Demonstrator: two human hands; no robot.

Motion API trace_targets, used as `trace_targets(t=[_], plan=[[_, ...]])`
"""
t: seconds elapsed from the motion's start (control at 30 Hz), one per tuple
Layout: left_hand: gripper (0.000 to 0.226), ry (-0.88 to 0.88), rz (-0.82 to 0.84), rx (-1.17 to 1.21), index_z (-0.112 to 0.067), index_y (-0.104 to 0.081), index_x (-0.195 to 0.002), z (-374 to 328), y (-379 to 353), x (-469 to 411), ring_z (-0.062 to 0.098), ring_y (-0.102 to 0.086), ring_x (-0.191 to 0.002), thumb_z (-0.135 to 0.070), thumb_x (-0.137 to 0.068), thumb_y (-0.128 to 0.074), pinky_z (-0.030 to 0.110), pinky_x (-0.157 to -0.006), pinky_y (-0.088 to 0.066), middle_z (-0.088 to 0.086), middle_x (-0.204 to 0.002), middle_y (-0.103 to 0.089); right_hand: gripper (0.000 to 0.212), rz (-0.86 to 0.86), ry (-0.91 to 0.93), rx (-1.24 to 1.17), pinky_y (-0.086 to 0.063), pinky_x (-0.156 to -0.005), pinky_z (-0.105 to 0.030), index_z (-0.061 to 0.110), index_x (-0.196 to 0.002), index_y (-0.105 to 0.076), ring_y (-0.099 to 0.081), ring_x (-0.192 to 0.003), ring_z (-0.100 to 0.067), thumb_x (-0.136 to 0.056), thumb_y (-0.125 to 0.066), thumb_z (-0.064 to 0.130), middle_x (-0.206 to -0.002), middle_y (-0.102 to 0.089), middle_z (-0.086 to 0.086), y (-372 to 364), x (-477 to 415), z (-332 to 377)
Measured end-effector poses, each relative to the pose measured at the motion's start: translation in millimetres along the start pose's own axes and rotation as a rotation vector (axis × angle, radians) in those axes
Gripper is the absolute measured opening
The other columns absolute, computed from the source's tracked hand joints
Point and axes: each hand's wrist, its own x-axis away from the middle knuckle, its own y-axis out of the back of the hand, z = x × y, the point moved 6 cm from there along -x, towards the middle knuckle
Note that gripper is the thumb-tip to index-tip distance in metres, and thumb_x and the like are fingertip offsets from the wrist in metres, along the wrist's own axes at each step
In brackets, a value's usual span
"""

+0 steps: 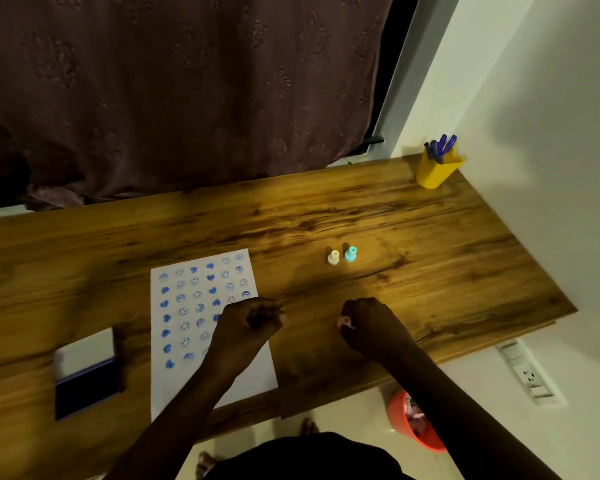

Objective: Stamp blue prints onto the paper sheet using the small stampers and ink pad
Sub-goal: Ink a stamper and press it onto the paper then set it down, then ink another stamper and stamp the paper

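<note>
A white paper sheet (pixel 201 341) lies on the wooden desk (pixel 326 216), covered with several rows of blue heart and smiley prints. My left hand (pixel 248 322) rests as a closed fist over the sheet's right edge; I cannot see anything in it. To the right of the sheet, my right hand (pixel 368 327) holds a small pink stamper (pixel 346 321) in its fingertips above the bare wood. A cream stamper (pixel 333 257) and a turquoise stamper (pixel 350 253) stand upright side by side farther back. The open ink pad (pixel 87 375), dark blue with its white lid raised, sits left of the sheet.
A yellow cup (pixel 436 169) with several blue pens stands at the desk's far right corner, by the white wall. A brown curtain (pixel 187 91) hangs behind the desk. Below the near desk edge are an orange bin (pixel 413 424) and a wall socket (pixel 527 375).
</note>
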Motion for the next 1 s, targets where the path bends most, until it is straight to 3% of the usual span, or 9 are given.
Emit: trace_targets(t=[0.17,0.27,0.37,0.47,0.6,0.7,0.77,0.9,1.0], plan=[[0.029,0.010,-0.035,-0.007,-0.048,-0.075,-0.087,0.3,2.4,-0.2,-0.009,-0.069,-0.095,-0.019,-0.086,-0.080,0.032,-0.091,-0.057,-0.030,-0.094,-0.075,0.044,-0.060,-0.014,-0.030,-0.056,-0.084,-0.035,0.016,-0.115,-0.068,-0.068,-0.099,-0.022,-0.082,-0.073,0.044,-0.107,-0.072,-0.004,28.4,-10.4,1.5],[0.035,0.009,-0.067,-0.004,-0.053,-0.076,-0.084,0.1,4.1,0.8,-0.002,-0.072,-0.097,-0.019,-0.085,-0.081,0.038,-0.095,-0.059,-0.023,-0.096,-0.077,0.039,-0.120,-0.008,0.013,-0.059,-0.078,-0.039,0.015,-0.117,-0.065,-0.071,-0.094,-0.026,-0.086,-0.068,0.038,-0.102,-0.073,-0.008,51.5,-39.3,3.8],[0.039,0.008,-0.090,-0.012,-0.058,-0.075,-0.084,-1.4,5.5,3.0,0.002,-0.072,-0.097,-0.020,-0.085,-0.081,0.042,-0.096,-0.059,-0.024,-0.096,-0.077,0.038,-0.129,-0.002,0.016,-0.056,-0.068,-0.035,0.012,-0.120,-0.060,-0.070,-0.089,-0.031,-0.088,-0.069,0.029,-0.102,-0.072,-0.012,62.7,-68.9,9.5],[0.043,0.028,-0.119,0.015,-0.060,-0.073,-0.083,-1.9,9.7,8.5,0.008,-0.072,-0.101,-0.018,-0.085,-0.081,0.042,-0.098,-0.058,-0.025,-0.097,-0.076,0.038,-0.100,-0.017,0.071,-0.055,-0.072,-0.036,0.008,-0.122,-0.057,-0.068,-0.095,-0.034,-0.091,-0.067,0.027,-0.111,-0.067,-0.017,58.7,-92.1,16.1],[0.034,0.052,-0.157,0.043,-0.047,-0.078,-0.089,1.7,18.5,14.8,0.016,-0.074,-0.102,-0.014,-0.085,-0.081,0.046,-0.098,-0.059,-0.011,-0.098,-0.079,0.035,-0.031,-0.036,0.151,-0.057,-0.088,-0.044,0.006,-0.122,-0.059,-0.065,-0.108,-0.038,-0.092,-0.064,0.025,-0.121,-0.063,-0.019,45.3,-112.2,18.5],[0.021,0.063,-0.185,0.042,-0.030,-0.078,-0.099,3.8,23.9,18.7,0.015,-0.074,-0.102,-0.014,-0.085,-0.081,0.047,-0.098,-0.059,-0.004,-0.102,-0.079,0.026,-0.029,-0.016,0.213,-0.058,-0.087,-0.045,0.006,-0.119,-0.060,-0.066,-0.106,-0.038,-0.095,-0.058,0.017,-0.119,-0.063,-0.020,41.0,-116.3,18.9],[0.021,0.064,-0.194,0.032,-0.030,-0.077,-0.099,4.7,26.6,19.7,0.013,-0.074,-0.102,-0.016,-0.085,-0.081,0.044,-0.098,-0.059,-0.005,-0.103,-0.079,0.025,-0.073,-0.004,0.201,-0.059,-0.082,-0.044,0.007,-0.117,-0.060,-0.067,-0.101,-0.039,-0.095,-0.056,0.019,-0.114,-0.065,-0.021,40.8,-118.5,18.4],[0.029,0.040,-0.222,0.070,-0.036,-0.073,-0.101,2.4,33.0,18.5,0.018,-0.074,-0.105,-0.011,-0.086,-0.080,0.048,-0.098,-0.059,-0.003,-0.108,-0.078,0.035,-0.104,-0.102,-0.150,-0.057,-0.068,-0.031,0.014,-0.098,-0.070,-0.071,-0.081,-0.027,-0.083,-0.067,0.046,-0.089,-0.073,-0.010,40.5,-117.7,23.0],[0.036,0.015,-0.216,0.104,-0.041,-0.069,-0.109,-2.9,33.7,15.1,0.016,-0.075,-0.103,-0.014,-0.087,-0.078,0.041,-0.096,-0.060,-0.003,-0.110,-0.077,0.023,-0.036,-0.159,-0.671,-0.059,-0.060,-0.028,0.010,-0.096,-0.076,-0.071,-0.068,-0.017,-0.083,-0.079,0.029,-0.080,-0.076,-0.009,44.6,-93.9,55.1]])
